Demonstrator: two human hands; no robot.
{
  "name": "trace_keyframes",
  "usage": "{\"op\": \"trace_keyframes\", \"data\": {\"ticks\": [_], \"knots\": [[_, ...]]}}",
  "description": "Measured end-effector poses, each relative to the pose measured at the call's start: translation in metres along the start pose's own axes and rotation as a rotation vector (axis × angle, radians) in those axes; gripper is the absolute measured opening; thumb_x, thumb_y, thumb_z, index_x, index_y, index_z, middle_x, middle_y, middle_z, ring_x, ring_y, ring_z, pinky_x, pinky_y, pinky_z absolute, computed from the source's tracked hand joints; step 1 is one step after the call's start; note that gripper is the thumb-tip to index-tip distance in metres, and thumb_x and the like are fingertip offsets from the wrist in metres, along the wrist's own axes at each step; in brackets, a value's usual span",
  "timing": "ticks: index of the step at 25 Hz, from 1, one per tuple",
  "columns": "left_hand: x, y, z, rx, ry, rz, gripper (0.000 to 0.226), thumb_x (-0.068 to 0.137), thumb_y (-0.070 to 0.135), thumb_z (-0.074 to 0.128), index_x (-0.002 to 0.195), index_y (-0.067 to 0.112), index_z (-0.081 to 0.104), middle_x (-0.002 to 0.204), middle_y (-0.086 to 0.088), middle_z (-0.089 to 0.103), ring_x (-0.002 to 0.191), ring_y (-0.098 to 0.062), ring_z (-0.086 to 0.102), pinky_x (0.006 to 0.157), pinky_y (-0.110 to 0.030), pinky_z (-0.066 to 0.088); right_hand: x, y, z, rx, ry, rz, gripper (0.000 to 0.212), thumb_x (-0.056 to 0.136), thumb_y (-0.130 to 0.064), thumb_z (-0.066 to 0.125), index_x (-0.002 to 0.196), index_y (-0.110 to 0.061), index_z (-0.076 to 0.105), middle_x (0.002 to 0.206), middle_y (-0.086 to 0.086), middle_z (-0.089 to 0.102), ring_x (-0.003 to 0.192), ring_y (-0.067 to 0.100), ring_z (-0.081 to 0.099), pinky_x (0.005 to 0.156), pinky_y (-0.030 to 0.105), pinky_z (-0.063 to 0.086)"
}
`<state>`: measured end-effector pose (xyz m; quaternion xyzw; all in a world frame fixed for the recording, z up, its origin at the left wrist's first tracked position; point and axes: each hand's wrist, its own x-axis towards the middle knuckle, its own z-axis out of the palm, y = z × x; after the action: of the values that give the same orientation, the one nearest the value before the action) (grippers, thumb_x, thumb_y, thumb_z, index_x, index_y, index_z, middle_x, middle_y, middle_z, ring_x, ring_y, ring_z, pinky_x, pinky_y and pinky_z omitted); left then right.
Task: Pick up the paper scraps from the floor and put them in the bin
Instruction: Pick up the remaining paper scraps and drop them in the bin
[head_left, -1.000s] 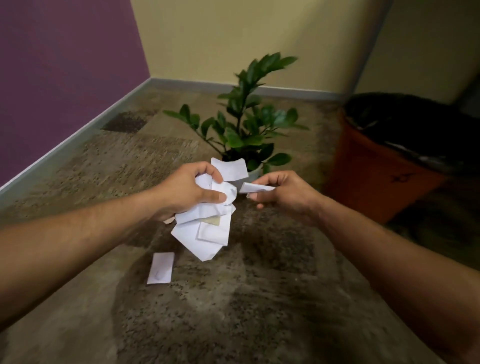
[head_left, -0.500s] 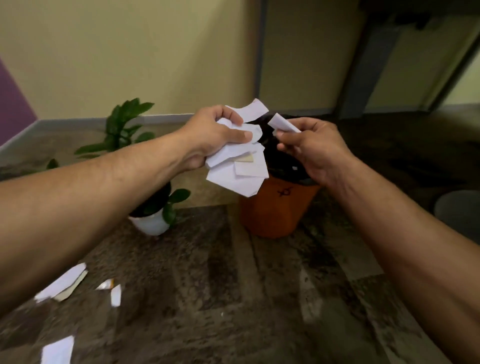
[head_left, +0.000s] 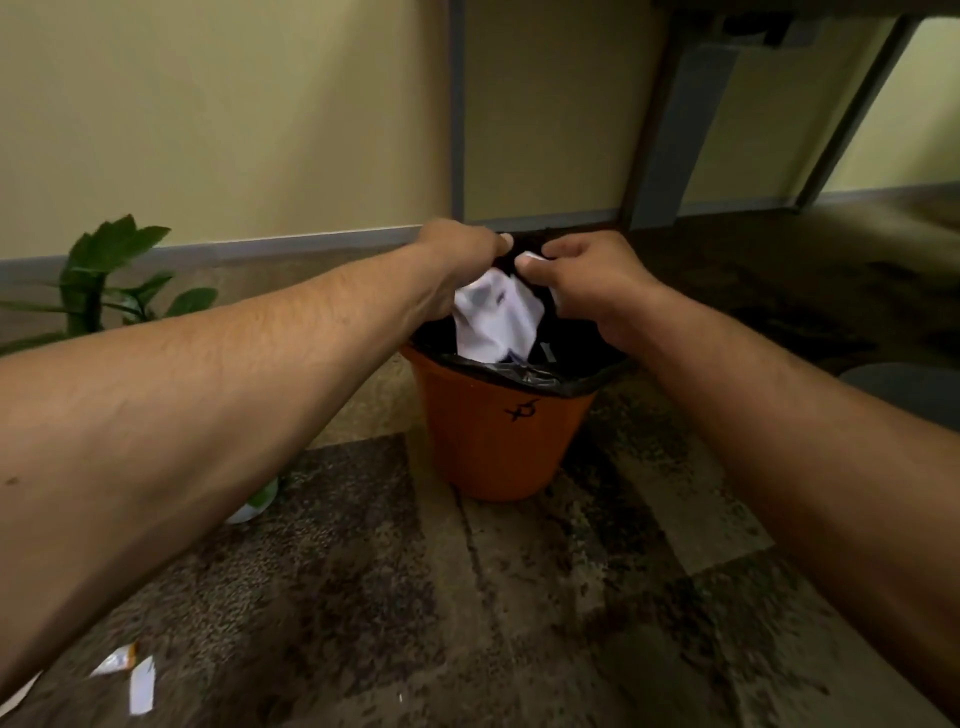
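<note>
Head view: paper scraps (head_left: 496, 322) hang between both hands above bin (head_left: 498, 436).

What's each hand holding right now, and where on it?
The left hand grips a bunch of white paper scraps by its top, over the orange bin. The right hand pinches a small scrap at its end.

Ribbed orange plastic bin (head_left: 498, 441) w/ glossy black liner (head_left: 540, 382); matt white paper scraps (head_left: 493, 317); rough mottled carpet (head_left: 467, 623).

Both hands, the left hand (head_left: 457, 254) and the right hand (head_left: 587, 270), now reach over the bin (head_left: 498, 441) at frame centre; the scraps (head_left: 493, 317) hang lower, into its mouth.
</note>
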<state>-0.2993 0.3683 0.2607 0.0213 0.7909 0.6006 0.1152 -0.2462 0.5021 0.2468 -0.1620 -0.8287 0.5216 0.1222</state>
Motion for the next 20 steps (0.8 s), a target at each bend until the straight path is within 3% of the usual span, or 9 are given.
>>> {"op": "trace_keyframes", "data": {"ticks": [1, 3, 6, 7, 9, 11, 15, 20], "knots": [[-0.003, -0.001, -0.002, 0.03, 0.0, 0.023, 0.034, 0.089, 0.035, 0.065, 0.114, 0.011, 0.064, 0.106, -0.007, 0.07, 0.085, -0.019, 0.065, 0.062, -0.028, 0.051, -0.003, 0.002, 0.002, -0.071, -0.008, -0.005, 0.054, 0.084, -0.044, 0.072, 0.129, -0.015, 0.063, 0.124, 0.002, 0.066, 0.109, 0.019, 0.063, 0.087, 0.037, 0.054], [-0.01, -0.003, -0.013, 0.047, 0.012, 0.075, 0.036, 0.094, 0.038, 0.056, 0.123, 0.016, 0.058, 0.106, -0.003, 0.062, 0.08, -0.015, 0.057, 0.061, -0.025, 0.042, -0.011, 0.005, 0.009, -0.117, -0.034, -0.027, 0.045, 0.092, -0.051, 0.059, 0.124, -0.021, 0.066, 0.122, -0.001, 0.068, 0.108, 0.015, 0.063, 0.079, 0.032, 0.053], [-0.023, -0.007, -0.038, -0.027, 0.06, 0.155, 0.024, 0.097, 0.039, 0.05, 0.112, 0.022, 0.058, 0.097, 0.0, 0.054, 0.083, -0.016, 0.052, 0.075, -0.03, 0.046, -0.024, -0.002, 0.021, -0.117, 0.048, -0.114, 0.035, 0.097, -0.048, 0.051, 0.085, -0.022, 0.071, 0.081, -0.008, 0.069, 0.08, 0.011, 0.064, 0.07, 0.032, 0.052], [-0.029, -0.012, -0.049, -0.051, 0.099, 0.206, 0.018, 0.097, 0.038, 0.051, 0.102, 0.023, 0.059, 0.093, 0.0, 0.056, 0.084, -0.016, 0.053, 0.077, -0.032, 0.048, -0.03, -0.008, 0.027, -0.12, 0.078, -0.153, 0.031, 0.096, -0.046, 0.052, 0.084, -0.025, 0.07, 0.078, -0.012, 0.066, 0.08, 0.009, 0.063, 0.071, 0.032, 0.052], [-0.044, -0.023, -0.071, -0.073, 0.17, 0.295, 0.015, 0.096, 0.036, 0.054, 0.089, 0.025, 0.06, 0.088, 0.003, 0.06, 0.086, -0.015, 0.056, 0.086, -0.036, 0.051, -0.045, -0.021, 0.043, -0.132, 0.108, -0.236, 0.022, 0.093, -0.044, 0.058, 0.095, -0.029, 0.073, 0.089, -0.015, 0.069, 0.093, 0.008, 0.064, 0.084, 0.033, 0.054], [-0.061, -0.039, -0.093, -0.058, 0.218, 0.338, 0.014, 0.096, 0.035, 0.055, 0.088, 0.027, 0.063, 0.092, 0.006, 0.064, 0.094, -0.012, 0.06, 0.092, -0.037, 0.051, -0.065, -0.031, 0.065, -0.166, 0.116, -0.339, 0.024, 0.09, -0.044, 0.061, 0.099, -0.027, 0.074, 0.097, -0.012, 0.072, 0.1, 0.009, 0.064, 0.092, 0.035, 0.053], [-0.105, -0.08, -0.148, 0.126, 0.356, 0.392, 0.024, 0.093, 0.037, 0.058, 0.114, 0.028, 0.066, 0.099, 0.012, 0.065, 0.097, -0.007, 0.061, 0.083, -0.026, 0.051, -0.114, -0.041, 0.12, -0.281, 0.029, -0.552, 0.032, 0.091, -0.041, 0.061, 0.114, -0.021, 0.071, 0.112, -0.005, 0.072, 0.107, 0.011, 0.063, 0.095, 0.032, 0.051], [-0.176, -0.133, -0.215, 0.449, 0.374, 0.351, 0.035, 0.092, 0.037, 0.061, 0.125, 0.026, 0.062, 0.122, 0.004, 0.066, 0.112, -0.012, 0.059, 0.096, -0.031, 0.046, -0.167, -0.047, 0.175, -0.349, -0.201, -0.641, 0.033, 0.09, -0.037, 0.063, 0.118, -0.021, 0.068, 0.121, -0.002, 0.069, 0.115, 0.014, 0.061, 0.094, 0.028, 0.047]]}}
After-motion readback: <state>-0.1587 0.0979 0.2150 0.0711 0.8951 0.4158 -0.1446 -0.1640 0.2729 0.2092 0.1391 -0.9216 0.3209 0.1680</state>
